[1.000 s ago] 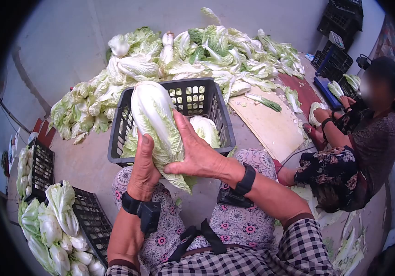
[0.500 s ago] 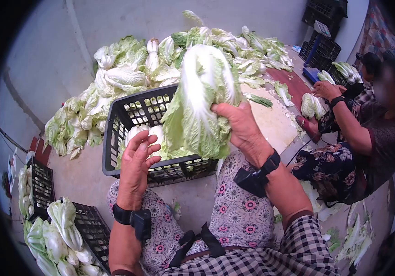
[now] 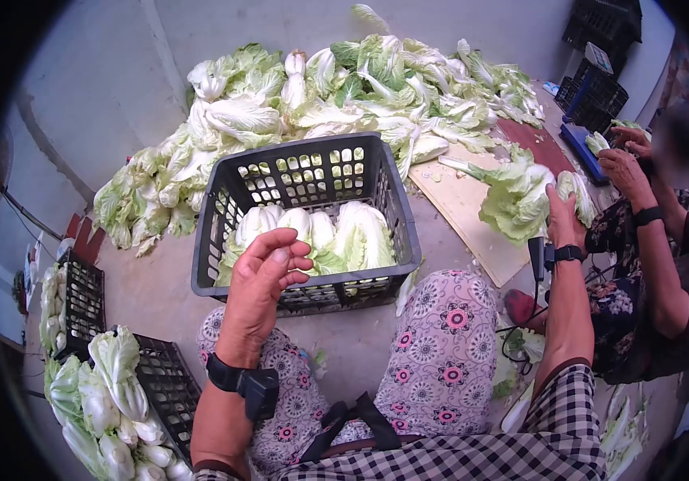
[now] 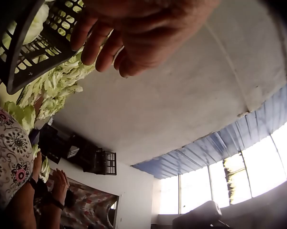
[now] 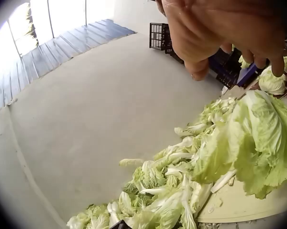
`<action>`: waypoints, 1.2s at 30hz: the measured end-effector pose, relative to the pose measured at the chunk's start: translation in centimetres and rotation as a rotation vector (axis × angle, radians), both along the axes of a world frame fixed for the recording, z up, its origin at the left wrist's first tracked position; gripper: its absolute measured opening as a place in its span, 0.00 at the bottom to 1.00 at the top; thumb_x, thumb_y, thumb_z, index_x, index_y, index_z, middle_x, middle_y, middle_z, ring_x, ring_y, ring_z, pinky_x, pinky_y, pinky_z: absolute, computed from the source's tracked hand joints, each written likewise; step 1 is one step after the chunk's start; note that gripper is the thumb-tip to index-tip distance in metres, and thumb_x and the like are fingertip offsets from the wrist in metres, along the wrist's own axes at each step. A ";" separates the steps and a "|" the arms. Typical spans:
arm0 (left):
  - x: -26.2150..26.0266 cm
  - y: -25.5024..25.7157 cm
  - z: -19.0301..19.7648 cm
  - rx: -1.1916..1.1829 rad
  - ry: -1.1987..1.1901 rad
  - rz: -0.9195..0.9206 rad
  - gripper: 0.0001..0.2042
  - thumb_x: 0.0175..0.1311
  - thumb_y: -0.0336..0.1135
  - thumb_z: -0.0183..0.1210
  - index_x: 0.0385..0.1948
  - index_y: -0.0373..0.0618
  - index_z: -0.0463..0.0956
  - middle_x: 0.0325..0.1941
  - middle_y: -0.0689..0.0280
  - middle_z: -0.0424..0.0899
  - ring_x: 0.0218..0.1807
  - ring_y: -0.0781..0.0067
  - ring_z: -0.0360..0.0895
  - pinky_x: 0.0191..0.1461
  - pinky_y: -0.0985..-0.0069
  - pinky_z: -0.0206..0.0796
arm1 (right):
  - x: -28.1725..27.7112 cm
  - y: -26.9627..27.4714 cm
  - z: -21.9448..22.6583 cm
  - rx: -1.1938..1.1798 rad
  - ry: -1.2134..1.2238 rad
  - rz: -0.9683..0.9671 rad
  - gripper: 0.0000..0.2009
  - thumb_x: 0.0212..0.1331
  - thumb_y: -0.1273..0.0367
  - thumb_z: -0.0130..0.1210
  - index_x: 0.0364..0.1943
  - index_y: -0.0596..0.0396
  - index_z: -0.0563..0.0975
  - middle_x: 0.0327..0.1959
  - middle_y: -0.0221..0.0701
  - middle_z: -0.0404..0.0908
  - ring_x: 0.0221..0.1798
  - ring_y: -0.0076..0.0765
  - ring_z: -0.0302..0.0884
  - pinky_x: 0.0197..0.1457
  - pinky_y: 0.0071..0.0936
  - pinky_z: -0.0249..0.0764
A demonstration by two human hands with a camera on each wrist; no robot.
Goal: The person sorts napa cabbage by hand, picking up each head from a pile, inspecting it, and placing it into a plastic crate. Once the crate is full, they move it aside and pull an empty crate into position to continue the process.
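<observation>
My left hand [image 3: 276, 260] hovers over the near rim of a black plastic crate [image 3: 216, 200], fingers loosely curled and holding nothing; the left wrist view shows the same empty left hand [image 4: 115, 43] beside the crate [image 4: 29, 52]. Several trimmed napa cabbages [image 3: 320, 232] lie in the crate. My right hand [image 3: 557, 210] is stretched far to the right above a wooden board [image 3: 456, 216]. A leafy napa cabbage [image 3: 513, 196] sits just left of it. In the right wrist view the fingers [image 5: 258, 47] are relaxed, with a gap between them and the cabbage [image 5: 258, 138].
A big pile of cabbages [image 3: 344, 88] lies behind the crate against the wall. A second person [image 3: 665, 240] sits at right, handling cabbage. Two more crates with cabbages [image 3: 96, 385] stand at lower left. Empty black crates [image 3: 601, 40] are stacked at the top right.
The cabbage held by both hands over the crate was taken by my right hand alone and swung right to the board. My left hand let go and stayed near the crate.
</observation>
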State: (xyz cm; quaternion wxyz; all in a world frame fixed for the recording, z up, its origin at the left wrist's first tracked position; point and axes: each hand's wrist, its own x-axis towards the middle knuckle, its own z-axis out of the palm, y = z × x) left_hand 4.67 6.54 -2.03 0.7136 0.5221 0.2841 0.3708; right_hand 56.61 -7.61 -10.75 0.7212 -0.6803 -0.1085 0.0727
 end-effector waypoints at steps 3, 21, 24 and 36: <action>0.3 0.3 0.0 0.004 0.008 -0.003 0.18 0.62 0.39 0.56 0.49 0.40 0.68 0.41 0.62 0.79 0.41 0.71 0.78 0.44 0.75 0.72 | -1.6 0.0 -0.7 -0.342 -0.025 0.117 0.29 0.51 0.63 0.59 0.56 0.63 0.67 0.49 0.40 0.74 0.49 0.37 0.72 0.43 0.31 0.71; -7.2 -1.4 1.4 0.125 -0.091 0.111 0.15 0.62 0.36 0.55 0.46 0.37 0.70 0.38 0.61 0.79 0.39 0.73 0.77 0.44 0.77 0.70 | -22.2 18.3 6.3 -0.632 -0.173 1.131 0.27 0.58 0.57 0.52 0.58 0.58 0.65 0.50 0.34 0.73 0.46 0.28 0.73 0.47 0.29 0.71; -8.9 -1.5 1.7 0.053 -0.146 0.185 0.16 0.60 0.37 0.57 0.45 0.35 0.69 0.37 0.59 0.79 0.39 0.71 0.78 0.45 0.75 0.70 | -22.5 22.3 7.1 -0.566 -0.122 1.194 0.28 0.59 0.54 0.53 0.58 0.57 0.64 0.49 0.34 0.74 0.46 0.28 0.74 0.46 0.29 0.72; -11.5 0.2 1.6 -0.047 -0.131 0.323 0.20 0.55 0.44 0.62 0.39 0.37 0.67 0.31 0.57 0.77 0.33 0.64 0.77 0.40 0.69 0.71 | -21.9 30.9 -9.2 -1.023 -0.440 1.080 0.34 0.53 0.58 0.56 0.59 0.68 0.62 0.57 0.48 0.69 0.59 0.46 0.68 0.62 0.33 0.63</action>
